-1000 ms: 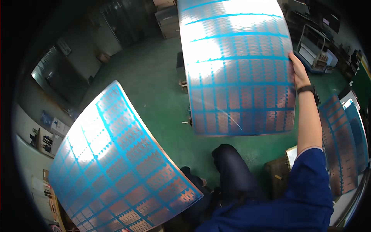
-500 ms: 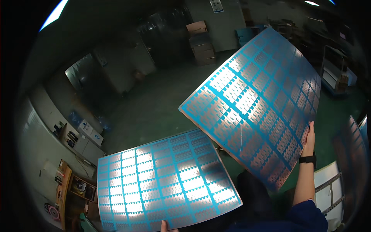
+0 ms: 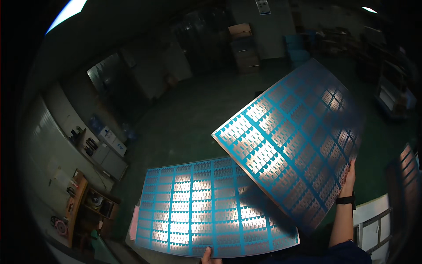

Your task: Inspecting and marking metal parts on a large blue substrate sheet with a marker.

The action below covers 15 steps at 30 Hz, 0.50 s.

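Two large thin rectangular panels, printed with a blue grid and shiny copper-silver patterned cells, fill the near part of the view. The right panel (image 3: 285, 145) is tilted up, and my right hand (image 3: 347, 180) is closed on its lower right edge, a dark band on the wrist. Lower and flatter lies the left panel (image 3: 189, 207); my left hand (image 3: 209, 256) has its thumb over the near edge, the other fingers hidden. The right panel overlaps the left panel's far right part in view and shades it. I cannot tell whether they touch.
Pink material (image 3: 133, 224) shows beside the left panel's left edge. A white framed board (image 3: 373, 226) and another patterned panel (image 3: 403, 185) stand at the right. Shelving and a wooden cabinet (image 3: 81, 202) line the left wall; stacked boxes (image 3: 245, 55) stand at the back.
The right panel's top has come lower in view. The left panel appears further right, with pink material now showing beside it. The background has shifted right and down. Both hands keep their holds.
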{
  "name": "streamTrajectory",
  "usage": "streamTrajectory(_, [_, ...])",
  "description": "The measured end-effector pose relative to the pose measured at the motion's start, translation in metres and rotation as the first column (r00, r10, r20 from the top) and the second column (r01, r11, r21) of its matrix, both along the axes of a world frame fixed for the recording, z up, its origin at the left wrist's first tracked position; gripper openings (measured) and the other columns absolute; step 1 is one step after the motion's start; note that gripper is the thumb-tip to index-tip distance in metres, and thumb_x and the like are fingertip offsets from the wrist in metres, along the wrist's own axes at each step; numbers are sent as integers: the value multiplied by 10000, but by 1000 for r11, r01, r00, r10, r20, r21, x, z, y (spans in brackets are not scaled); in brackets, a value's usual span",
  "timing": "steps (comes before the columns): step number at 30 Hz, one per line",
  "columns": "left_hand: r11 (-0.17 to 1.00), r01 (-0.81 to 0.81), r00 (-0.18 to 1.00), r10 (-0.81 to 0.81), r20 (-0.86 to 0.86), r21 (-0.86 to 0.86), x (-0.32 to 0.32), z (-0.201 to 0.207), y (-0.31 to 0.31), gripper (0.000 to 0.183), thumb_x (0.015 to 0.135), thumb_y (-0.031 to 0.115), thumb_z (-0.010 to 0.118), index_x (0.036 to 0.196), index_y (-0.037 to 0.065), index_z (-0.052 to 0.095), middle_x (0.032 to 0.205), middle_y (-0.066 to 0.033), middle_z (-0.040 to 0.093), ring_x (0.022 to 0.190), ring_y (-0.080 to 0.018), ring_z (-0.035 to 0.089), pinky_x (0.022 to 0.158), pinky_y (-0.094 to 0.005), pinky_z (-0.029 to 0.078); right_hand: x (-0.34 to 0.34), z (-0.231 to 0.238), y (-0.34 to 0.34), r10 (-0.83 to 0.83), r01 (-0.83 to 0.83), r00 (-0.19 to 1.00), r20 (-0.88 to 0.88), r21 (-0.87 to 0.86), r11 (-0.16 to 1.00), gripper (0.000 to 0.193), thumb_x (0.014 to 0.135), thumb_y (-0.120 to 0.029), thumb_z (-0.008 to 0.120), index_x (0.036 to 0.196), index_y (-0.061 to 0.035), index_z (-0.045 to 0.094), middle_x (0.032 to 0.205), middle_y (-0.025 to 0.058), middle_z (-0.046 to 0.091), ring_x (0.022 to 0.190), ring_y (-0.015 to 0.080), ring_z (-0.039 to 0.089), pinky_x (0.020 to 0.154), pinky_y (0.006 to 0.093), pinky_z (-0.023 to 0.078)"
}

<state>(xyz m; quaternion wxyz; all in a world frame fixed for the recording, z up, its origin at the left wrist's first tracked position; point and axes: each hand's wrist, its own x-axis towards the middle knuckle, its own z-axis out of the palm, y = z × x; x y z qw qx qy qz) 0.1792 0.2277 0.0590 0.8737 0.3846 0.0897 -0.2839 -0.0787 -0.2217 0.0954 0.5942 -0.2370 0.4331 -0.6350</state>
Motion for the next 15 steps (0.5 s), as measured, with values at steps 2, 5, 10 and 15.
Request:
streamTrajectory(2, [1000,-16,1000,16,-6,19,-1,-3,-1,343,832,107,544,1145,-12,471,1100,-118,536,1048,-242,482,941,-384,361,0,-5,-3,-41,42,998,-42,30,999,464,839,-520,493,920,-69,561,559,-53,422,402,47,364,356,196,298])
streamTrajectory(5, [1000,0,1000,1,-19,16,1,-15,0,352,830,91,539,1153,-25,460,1123,-132,525,1056,-251,478,948,-386,362,1,-7,-5,-48,52,998,38,-114,992,392,823,-529,517,689,-163,482,481,-85,245,344,33,194,316,199,155])
streamTrajectory(10, [998,5,998,-1,-65,63,-8,-7,-9,391,827,82,537,1182,-41,431,1168,-152,500,1091,-270,459,970,-394,348,4,5,3,-73,72,997,-7,-139,988,448,842,-503,506,559,-213,315,442,-93,212,319,34,182,304,206,157])
streamTrajectory(15, [997,11,990,-1,-142,71,-12,-15,-7,453,821,83,544,1224,-46,383,1217,-161,460,1134,-281,422,990,-397,323,3,0,0,-59,56,998,-24,-122,991,438,848,-493,502,563,-217,318,436,-95,224,312,34,189,300,202,153])
